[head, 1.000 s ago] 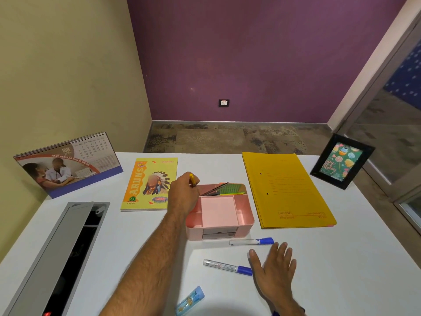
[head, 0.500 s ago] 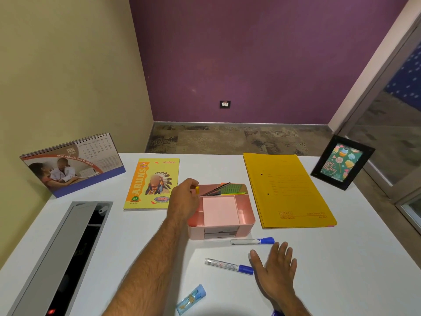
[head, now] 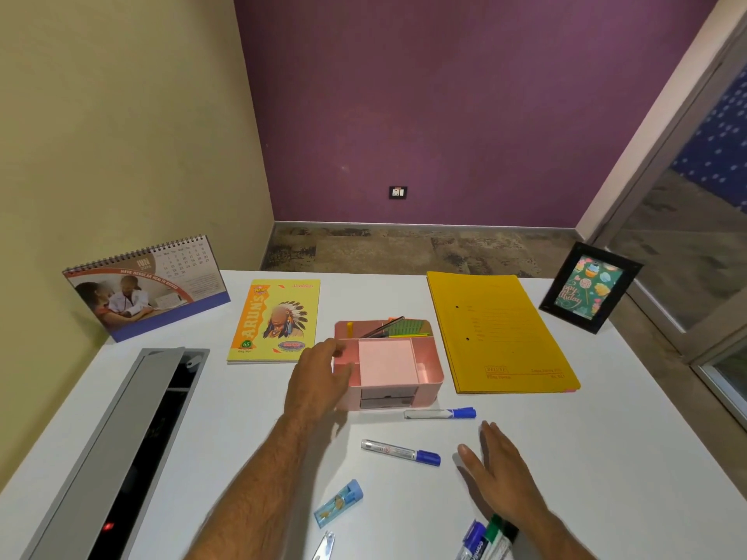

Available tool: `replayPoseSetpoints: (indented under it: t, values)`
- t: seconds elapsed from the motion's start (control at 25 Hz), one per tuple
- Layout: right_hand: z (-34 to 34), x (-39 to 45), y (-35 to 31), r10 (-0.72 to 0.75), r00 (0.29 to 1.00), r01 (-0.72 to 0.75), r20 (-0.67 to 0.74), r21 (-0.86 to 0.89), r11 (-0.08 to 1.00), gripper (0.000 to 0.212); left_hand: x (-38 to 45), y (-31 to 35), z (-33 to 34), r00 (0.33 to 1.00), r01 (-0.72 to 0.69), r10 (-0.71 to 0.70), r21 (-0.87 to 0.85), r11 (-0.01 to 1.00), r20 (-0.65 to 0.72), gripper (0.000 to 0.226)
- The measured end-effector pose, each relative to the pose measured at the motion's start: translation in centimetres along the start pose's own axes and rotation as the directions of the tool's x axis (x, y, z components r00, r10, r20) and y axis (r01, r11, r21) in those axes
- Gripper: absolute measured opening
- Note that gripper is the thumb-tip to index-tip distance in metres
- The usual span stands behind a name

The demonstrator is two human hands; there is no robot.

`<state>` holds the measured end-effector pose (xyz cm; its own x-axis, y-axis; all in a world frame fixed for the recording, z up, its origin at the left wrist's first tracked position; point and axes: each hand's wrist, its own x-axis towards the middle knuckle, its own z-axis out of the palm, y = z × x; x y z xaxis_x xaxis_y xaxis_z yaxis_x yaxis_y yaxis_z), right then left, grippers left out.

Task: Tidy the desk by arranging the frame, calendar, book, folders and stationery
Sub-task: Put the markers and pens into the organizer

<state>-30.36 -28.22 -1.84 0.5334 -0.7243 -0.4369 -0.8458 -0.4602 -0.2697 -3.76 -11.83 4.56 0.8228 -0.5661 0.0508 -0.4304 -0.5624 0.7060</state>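
A pink desk organiser (head: 428,375) sits mid-desk with a yellow pen (head: 350,329), a dark pen and green notes in its back slot. My left hand (head: 319,381) hovers empty at its left wall, fingers loosely spread. My right hand (head: 499,474) lies flat and open on the white desk (head: 606,458). Two blue-capped markers (head: 440,413) (head: 400,451) lie in front of the organiser. The yellow book (head: 277,321), desk calendar (head: 147,286), yellow folders (head: 499,333) and black picture frame (head: 588,286) line the back.
A blue transparent staple box (head: 338,503), a nail clipper (head: 324,546) and several more markers (head: 487,541) lie near the front edge. An open grey cable tray (head: 117,446) runs along the desk's left side. Walls close in behind and left.
My left hand let go of the yellow pen in the organiser's back slot and drew back toward me. The view tilted down, bringing more markers and the clipper into sight.
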Motion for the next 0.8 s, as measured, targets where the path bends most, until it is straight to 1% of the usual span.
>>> replayPoseSetpoints:
  t: [0.08,0.12,0.16,0.2,0.24,0.32,0.36,0.4,0.44,0.48,0.56,0.68,0.8]
  values:
    - [0.8,-1.8,1.4,-0.090,0.992,0.094,-0.082,0.047,0.994,0.086,-2.0,-0.9,-0.2,0.998,-0.062,0.060,0.059,0.996,0.033,0.022]
    - [1.3,-3.0,2.3,-0.175,0.974,0.185,-0.142,0.057,0.981,0.079,-3.1,-1.2,-0.5,0.995,-0.078,0.072,0.089,0.993,0.070,0.017]
    - [1.7,-4.2,3.3,-0.281,0.940,0.294,-0.192,0.042,0.955,0.071,-4.1,-1.5,-0.8,0.990,-0.079,0.065,0.116,0.990,0.123,0.013]
    - [2.1,-5.1,4.3,-0.400,0.889,0.410,-0.223,-0.002,0.912,0.067,-5.2,-1.8,-1.0,0.981,-0.069,0.040,0.148,0.987,0.189,0.013]
    - [2.3,-6.0,5.0,-0.516,0.829,0.514,-0.217,-0.071,0.855,0.066,-6.2,-2.1,-1.1,0.965,-0.057,0.009,0.180,0.982,0.260,0.020]
    - [2.7,-7.1,5.9,-0.719,0.688,0.674,-0.097,-0.281,0.683,0.069,-8.1,-3.1,-0.9,0.922,-0.029,-0.060,0.222,0.975,0.383,0.040]
    - [3.0,-7.3,6.0,-0.779,0.626,0.715,-0.015,-0.388,0.582,0.069,-9.0,-3.6,-0.8,0.899,-0.016,-0.094,0.248,0.969,0.427,0.048]
    - [3.3,-7.5,6.0,-0.800,0.597,0.728,0.061,-0.459,0.509,0.068,-9.9,-3.9,-0.7,0.871,-0.016,-0.125,0.283,0.959,0.474,0.055]
    - [3.9,-7.6,6.0,-0.802,0.587,0.729,0.108,-0.502,0.466,0.069,-10.7,-4.2,-0.7,0.836,-0.032,-0.151,0.320,0.947,0.528,0.061]
    - [4.6,-7.6,6.1,-0.790,0.597,0.722,0.138,-0.522,0.454,0.071,-11.5,-4.3,-0.8,0.797,-0.049,-0.173,0.348,0.936,0.579,0.066]
    - [5.9,-7.8,6.1,-0.744,0.646,0.687,0.172,-0.557,0.468,0.076,-12.6,-4.4,-1.1,0.735,-0.061,-0.199,0.356,0.933,0.648,0.070]
    - [6.9,-7.7,5.4,-0.664,0.728,0.631,0.171,-0.544,0.552,0.078,-13.5,-4.9,-1.5,0.710,-0.074,-0.185,0.333,0.940,0.679,0.069]
    - [7.1,-7.3,3.8,-0.580,0.804,0.552,0.130,-0.525,0.648,0.072,-13.9,-5.6,-1.4,0.703,-0.042,-0.171,0.280,0.959,0.690,0.069]
